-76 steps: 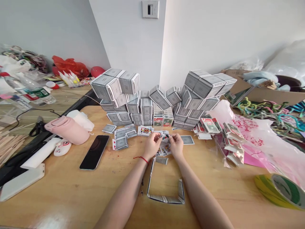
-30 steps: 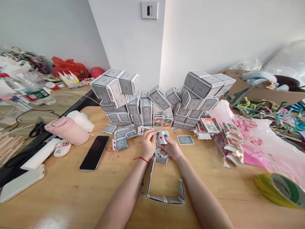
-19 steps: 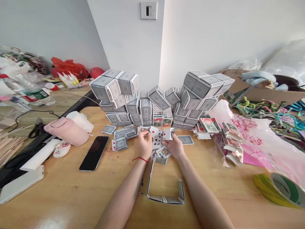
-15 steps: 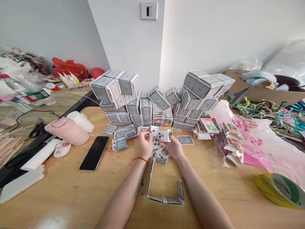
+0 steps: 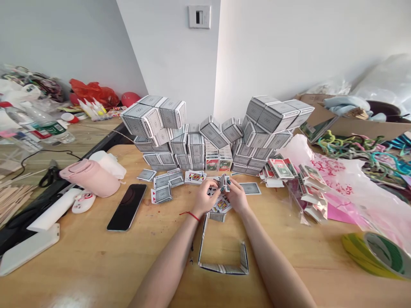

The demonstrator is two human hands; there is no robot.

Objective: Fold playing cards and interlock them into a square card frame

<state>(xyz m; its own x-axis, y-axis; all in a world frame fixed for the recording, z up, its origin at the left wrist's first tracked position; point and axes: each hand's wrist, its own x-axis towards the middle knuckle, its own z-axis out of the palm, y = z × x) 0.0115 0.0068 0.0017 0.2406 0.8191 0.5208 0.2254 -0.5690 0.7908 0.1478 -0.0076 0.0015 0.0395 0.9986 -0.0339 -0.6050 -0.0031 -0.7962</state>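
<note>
My left hand [image 5: 207, 195] and my right hand [image 5: 236, 193] meet over the table, both closed on small folded playing cards [image 5: 224, 183] between their fingertips. How many cards they grip I cannot tell. Face-up playing cards [image 5: 221, 205] lie beneath and between the hands. Nearer me stands a bent strip of joined cards [image 5: 221, 269], forming an open-sided frame. Behind the hands rise stacked blocks of folded cards [image 5: 196, 145], grey backs outward. Folded cards [image 5: 163, 192] lie to the left, and a face-down card [image 5: 250, 188] sits right of my right hand.
Left on the table are a black phone [image 5: 126, 207], a pink bottle [image 5: 93, 176] and a white mouse [image 5: 83, 201]. At right lie card boxes [image 5: 281, 168], crumpled plastic [image 5: 337, 171] and a tape roll [image 5: 375, 254]. A cardboard box [image 5: 362, 130] stands farther back.
My left hand has moved right to meet my right hand. The cards held apart, faces showing, are now together and folded, with a grey back visible.
</note>
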